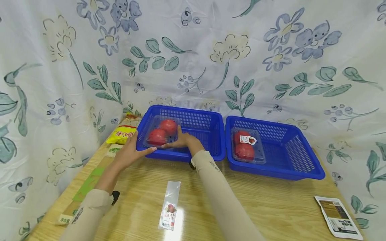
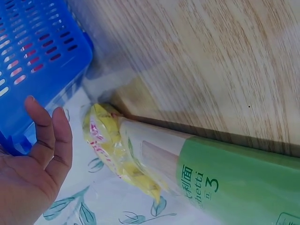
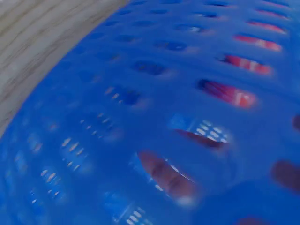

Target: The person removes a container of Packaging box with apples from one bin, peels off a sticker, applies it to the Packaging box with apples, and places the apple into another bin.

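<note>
In the head view, a clear plastic box [image 1: 149,128] with two round red fruits [image 1: 169,126] sits in the left part of the left blue basket [image 1: 181,156]. My right hand [image 1: 184,140] reaches into that basket at the box's front right corner, thumb pointing left and fingers extended along the side. My left hand [image 1: 131,153] is at the basket's front left corner, its thumb over the front rim. The left wrist view shows this left hand [image 2: 40,159] outside the basket with loosely bent fingers. Through the basket slots, the right wrist view gives only blurred glimpses of fingers [image 3: 166,176].
On the right, another blue basket [image 1: 289,172] holds a labelled box of red fruits [image 1: 245,151]. A clear strip with a fruit label [image 1: 169,209] lies in front. Spaghetti packs [image 1: 85,187] and a yellow bag [image 1: 120,134] line the left; a white-edged pouch [image 1: 339,217] lies right.
</note>
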Demonstrator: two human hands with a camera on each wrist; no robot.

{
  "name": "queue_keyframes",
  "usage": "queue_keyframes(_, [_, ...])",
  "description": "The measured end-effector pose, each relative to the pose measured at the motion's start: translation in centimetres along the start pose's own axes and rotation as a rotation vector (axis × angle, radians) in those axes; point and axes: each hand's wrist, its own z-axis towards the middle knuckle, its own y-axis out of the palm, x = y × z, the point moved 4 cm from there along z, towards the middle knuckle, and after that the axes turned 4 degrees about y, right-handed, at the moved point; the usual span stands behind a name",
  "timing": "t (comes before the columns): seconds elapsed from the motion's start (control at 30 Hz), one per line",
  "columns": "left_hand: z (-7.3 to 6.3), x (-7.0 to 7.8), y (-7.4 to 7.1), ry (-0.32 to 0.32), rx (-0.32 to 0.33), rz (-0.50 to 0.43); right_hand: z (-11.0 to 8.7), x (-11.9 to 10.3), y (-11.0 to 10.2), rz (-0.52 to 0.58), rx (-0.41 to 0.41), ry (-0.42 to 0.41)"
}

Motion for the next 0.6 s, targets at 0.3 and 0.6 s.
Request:
queue_keyframes(0.3, [0.3, 0.3, 0.1, 0.001, 0.010, 0.007, 0.7, 0.4, -0.9, 0.110, -0.016, -0.035])
queue_keyframes(0.6, [-0.1, 0.4, 0.0, -0.015, 0.008, 0.012, 1.2, 0.0, 0.4, 0.243, 0.011, -0.162])
